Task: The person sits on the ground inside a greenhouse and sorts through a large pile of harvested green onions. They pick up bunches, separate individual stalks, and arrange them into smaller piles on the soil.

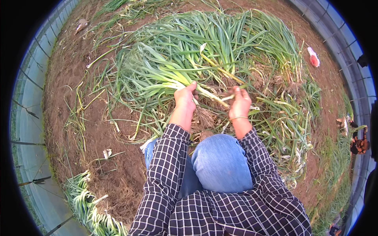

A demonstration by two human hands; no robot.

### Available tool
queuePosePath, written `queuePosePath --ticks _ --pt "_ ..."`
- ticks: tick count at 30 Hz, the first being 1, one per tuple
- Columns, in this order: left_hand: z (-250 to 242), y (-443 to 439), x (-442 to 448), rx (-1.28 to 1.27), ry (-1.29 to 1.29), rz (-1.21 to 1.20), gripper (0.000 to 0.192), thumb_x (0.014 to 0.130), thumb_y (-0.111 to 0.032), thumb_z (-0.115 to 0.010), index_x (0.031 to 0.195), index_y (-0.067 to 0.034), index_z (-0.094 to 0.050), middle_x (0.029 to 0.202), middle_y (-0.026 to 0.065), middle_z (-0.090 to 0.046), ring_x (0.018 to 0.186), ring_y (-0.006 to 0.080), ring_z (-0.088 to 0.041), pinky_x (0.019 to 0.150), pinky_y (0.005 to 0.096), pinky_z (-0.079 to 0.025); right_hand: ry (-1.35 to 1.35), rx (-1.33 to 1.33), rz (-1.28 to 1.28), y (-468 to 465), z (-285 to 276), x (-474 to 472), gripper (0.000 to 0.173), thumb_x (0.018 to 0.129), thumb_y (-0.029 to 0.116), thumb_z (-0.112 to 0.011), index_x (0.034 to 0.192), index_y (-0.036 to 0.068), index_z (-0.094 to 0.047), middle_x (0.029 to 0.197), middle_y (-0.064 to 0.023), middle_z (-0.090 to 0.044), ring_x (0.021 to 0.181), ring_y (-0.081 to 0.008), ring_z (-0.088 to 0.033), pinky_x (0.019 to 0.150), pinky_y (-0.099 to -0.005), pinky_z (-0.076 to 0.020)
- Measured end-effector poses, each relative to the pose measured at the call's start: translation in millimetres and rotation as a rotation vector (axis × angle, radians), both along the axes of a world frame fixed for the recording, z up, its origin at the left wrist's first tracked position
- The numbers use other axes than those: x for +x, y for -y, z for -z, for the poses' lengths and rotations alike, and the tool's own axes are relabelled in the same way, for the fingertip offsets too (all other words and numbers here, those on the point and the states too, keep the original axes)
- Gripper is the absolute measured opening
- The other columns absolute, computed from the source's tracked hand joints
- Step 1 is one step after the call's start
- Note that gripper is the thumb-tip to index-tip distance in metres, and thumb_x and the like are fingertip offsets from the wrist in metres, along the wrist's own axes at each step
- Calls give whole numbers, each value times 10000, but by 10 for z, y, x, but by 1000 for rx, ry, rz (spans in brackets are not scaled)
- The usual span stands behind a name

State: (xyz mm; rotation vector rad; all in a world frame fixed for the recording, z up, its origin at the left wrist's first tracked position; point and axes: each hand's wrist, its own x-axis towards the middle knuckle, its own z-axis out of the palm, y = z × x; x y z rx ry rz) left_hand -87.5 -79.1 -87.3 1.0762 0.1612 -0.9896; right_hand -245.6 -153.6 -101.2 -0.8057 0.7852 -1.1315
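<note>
My left hand [185, 96] grips a bunch of leafy allium plants [165, 75], green garlic by their look. Their flat leaves fan out to the upper left, and a pale stem [212, 95] points down toward the right. Stringy roots [203, 116] show just below this hand. Close to the stem's lower end, my right hand [239, 103] has its fingers closed on a thin strip of leaf [244, 86], partly hidden and blurred. Beyond both hands spreads a large heap of the same plants [212, 32], roots toward me.
Discarded leaves [280, 126] cover the soil on my right. At lower left lies a row of trimmed plants [88, 203] beside a mat of cut roots [118, 188]. A red-and-white packet [313, 57] is on bare soil. Plastic sheeting walls [32, 88] curve around; another person [359, 141] is at far right.
</note>
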Motion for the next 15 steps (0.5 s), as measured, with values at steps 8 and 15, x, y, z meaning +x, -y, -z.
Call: queuePosePath --ticks 8,15 --pt "-65 -55 142 -20 25 -31 86 789 -42 -627 839 -13 -563 687 60 -564 524 138 -504 406 260 -371 -1517 -208 123 818 -3 -2174 254 841 225 -549 905 -13 -608 778 -133 -605 608 -255 -573 574 -353 -467" --pt "-72 -160 48 -22 97 100 88 780 -49 -640 824 -29 -566 680 44 -565 536 142 -511 423 260 -372 -834 -733 -682 364 -4 -640 363 882 301 -512 1037 -16 -594 964 -110 -642 892 -221 -602 820 -318 -454"
